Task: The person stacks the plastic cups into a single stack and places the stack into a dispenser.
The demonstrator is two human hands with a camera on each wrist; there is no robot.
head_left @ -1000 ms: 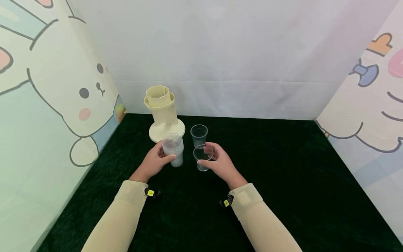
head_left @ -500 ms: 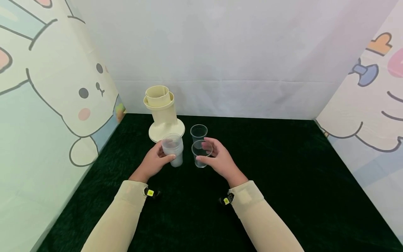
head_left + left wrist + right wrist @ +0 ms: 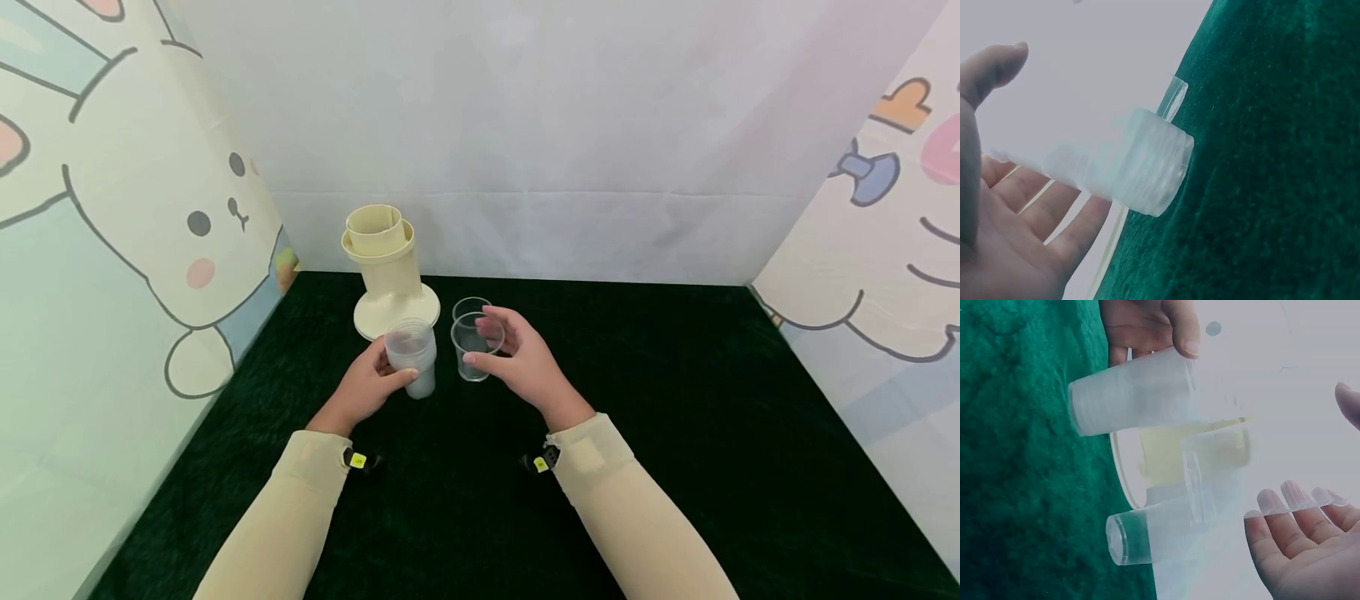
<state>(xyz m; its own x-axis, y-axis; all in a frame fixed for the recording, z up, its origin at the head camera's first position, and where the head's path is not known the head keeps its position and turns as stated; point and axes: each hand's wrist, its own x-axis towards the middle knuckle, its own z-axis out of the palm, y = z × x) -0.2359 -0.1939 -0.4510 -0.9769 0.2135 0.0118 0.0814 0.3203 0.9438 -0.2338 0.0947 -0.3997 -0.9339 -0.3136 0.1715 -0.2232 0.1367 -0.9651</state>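
Note:
My left hand (image 3: 367, 382) grips a stack of translucent plastic cups (image 3: 422, 379), thumb in front and fingers behind. In the left wrist view the ribbed lower end of the stack (image 3: 1154, 165) points at the green cloth. My right hand (image 3: 521, 362) holds a single clear plastic cup (image 3: 472, 367) between thumb and fingers. Just behind it stands a second clear plastic cup (image 3: 469, 305), mostly hidden by the held one in the head view. From the right wrist, the standing cup's base (image 3: 1116, 539) shows on the cloth, with the held cup's bottom (image 3: 1194, 487) higher up.
A cream cylindrical stand (image 3: 393, 287) with a round base and an inner tube stands behind the left hand. Dark green cloth (image 3: 675, 417) covers the table. White and cartoon-printed backdrops (image 3: 525, 125) rise behind and at both sides.
My right hand has moved away from me and slightly left with the cup, which now overlaps the standing cup more. The left hand and its stack have stayed put.

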